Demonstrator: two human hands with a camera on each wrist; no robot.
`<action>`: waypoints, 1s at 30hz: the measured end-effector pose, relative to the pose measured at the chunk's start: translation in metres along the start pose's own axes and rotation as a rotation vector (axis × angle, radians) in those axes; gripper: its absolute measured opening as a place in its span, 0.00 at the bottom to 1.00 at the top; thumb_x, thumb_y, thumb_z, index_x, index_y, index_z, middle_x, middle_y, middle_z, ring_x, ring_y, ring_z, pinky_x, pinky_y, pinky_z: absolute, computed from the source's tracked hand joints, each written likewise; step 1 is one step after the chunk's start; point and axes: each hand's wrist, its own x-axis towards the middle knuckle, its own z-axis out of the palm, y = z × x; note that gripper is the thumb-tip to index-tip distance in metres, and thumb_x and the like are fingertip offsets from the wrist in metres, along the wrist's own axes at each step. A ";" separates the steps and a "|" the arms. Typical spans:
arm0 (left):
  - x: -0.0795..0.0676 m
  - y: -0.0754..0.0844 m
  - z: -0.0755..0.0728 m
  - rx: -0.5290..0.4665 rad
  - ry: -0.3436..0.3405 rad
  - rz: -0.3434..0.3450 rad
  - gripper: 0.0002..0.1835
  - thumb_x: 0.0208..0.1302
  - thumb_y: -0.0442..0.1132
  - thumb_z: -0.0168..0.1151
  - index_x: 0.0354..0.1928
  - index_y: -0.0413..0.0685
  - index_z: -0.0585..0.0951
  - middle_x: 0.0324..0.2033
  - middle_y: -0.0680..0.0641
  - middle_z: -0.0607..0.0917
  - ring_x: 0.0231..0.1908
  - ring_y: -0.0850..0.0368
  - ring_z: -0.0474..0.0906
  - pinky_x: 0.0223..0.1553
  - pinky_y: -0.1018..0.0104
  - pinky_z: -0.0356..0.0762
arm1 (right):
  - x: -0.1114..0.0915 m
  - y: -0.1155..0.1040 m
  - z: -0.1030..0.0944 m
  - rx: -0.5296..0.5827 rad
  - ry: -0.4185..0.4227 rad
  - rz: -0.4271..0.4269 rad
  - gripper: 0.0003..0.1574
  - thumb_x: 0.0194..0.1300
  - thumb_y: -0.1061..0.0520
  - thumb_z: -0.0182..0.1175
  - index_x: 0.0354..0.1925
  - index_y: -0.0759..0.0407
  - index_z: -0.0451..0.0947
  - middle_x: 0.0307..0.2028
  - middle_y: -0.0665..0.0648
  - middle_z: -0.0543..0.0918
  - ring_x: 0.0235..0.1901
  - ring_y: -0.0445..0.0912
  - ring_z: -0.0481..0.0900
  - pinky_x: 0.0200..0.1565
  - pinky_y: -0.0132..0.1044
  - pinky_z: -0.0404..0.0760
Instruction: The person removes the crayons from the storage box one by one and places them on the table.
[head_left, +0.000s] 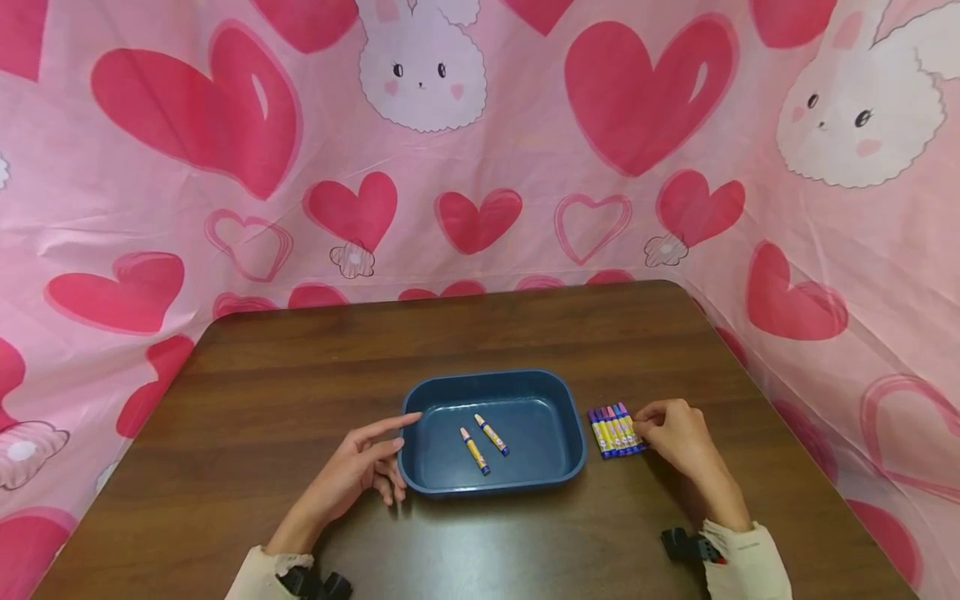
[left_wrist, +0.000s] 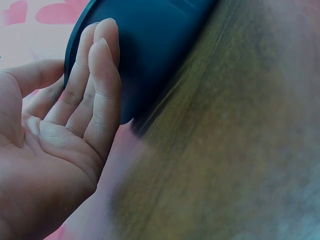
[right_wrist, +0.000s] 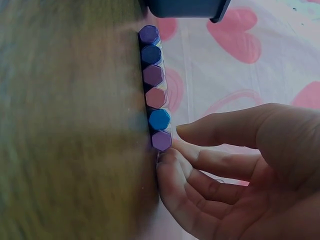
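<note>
A dark blue rectangular tray point(head_left: 491, 377) stands on the table, with two yellow-wrapped crayons inside, one point(head_left: 475, 451) left of the other point(head_left: 491, 434). My left hand point(head_left: 367, 462) is at the tray's left end, its index finger reaching over the rim and the other fingers outside, loosely bent. To the right of the tray lies a tight side-by-side row of several crayons point(head_left: 613, 432). At the row's right end, my right hand point(head_left: 678, 433) pinches the outermost, lavender-ended crayon point(right_wrist: 161, 141) between thumb and fingers. It still lies in line with the others.
Everything stands on a brown wooden table point(head_left: 300, 375). A pink cloth point(head_left: 420, 158) with hearts and rabbits hangs behind it and along both sides. Black wrist cameras sit at both sleeves, the left one point(head_left: 311, 583) near the table's front.
</note>
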 end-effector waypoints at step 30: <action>0.000 0.000 0.001 -0.027 -0.006 -0.005 0.28 0.79 0.39 0.47 0.75 0.39 0.58 0.26 0.42 0.87 0.25 0.51 0.86 0.27 0.61 0.85 | -0.020 -0.096 0.031 0.031 0.274 -0.384 0.05 0.54 0.67 0.70 0.31 0.60 0.86 0.24 0.48 0.81 0.25 0.40 0.77 0.30 0.34 0.80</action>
